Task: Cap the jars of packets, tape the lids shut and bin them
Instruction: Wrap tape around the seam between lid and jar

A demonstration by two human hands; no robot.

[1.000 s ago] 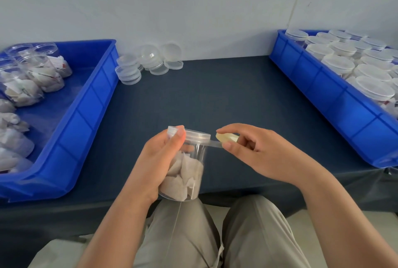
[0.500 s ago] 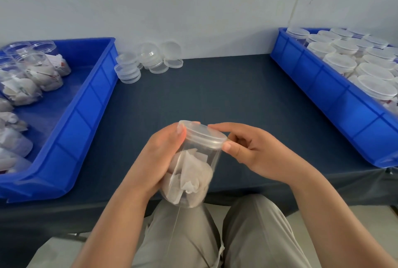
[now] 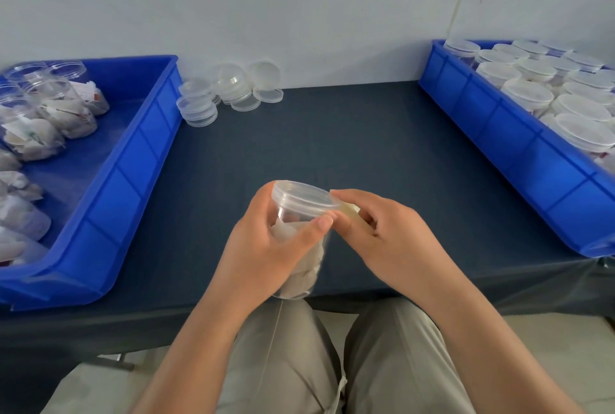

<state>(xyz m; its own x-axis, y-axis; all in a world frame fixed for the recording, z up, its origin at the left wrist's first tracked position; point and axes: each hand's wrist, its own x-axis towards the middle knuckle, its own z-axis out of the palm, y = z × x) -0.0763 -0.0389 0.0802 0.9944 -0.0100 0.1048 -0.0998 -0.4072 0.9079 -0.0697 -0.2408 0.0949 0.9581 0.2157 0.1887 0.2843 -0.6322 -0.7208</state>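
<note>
A clear plastic jar (image 3: 301, 257) stuffed with white packets is held over the table's near edge, above my lap. My left hand (image 3: 266, 247) grips its body, thumb across the front. A clear lid (image 3: 304, 198) sits on the jar, tilted a little toward me. My right hand (image 3: 382, 234) holds a small roll of pale tape (image 3: 351, 212) against the lid's right rim, fingers curled round the roll. The tape strip itself is too thin to make out.
A blue bin (image 3: 109, 187) at the left holds open jars of packets (image 3: 50, 120). Another blue bin (image 3: 519, 154) at the right is full of capped jars (image 3: 529, 94). Loose clear lids (image 3: 229, 90) are stacked by the back wall on the dark table (image 3: 332, 134).
The right hand pulled tape out to the right, then came back to the lid's rim. The left hand turned the jar and shifted its thumb across the front.
</note>
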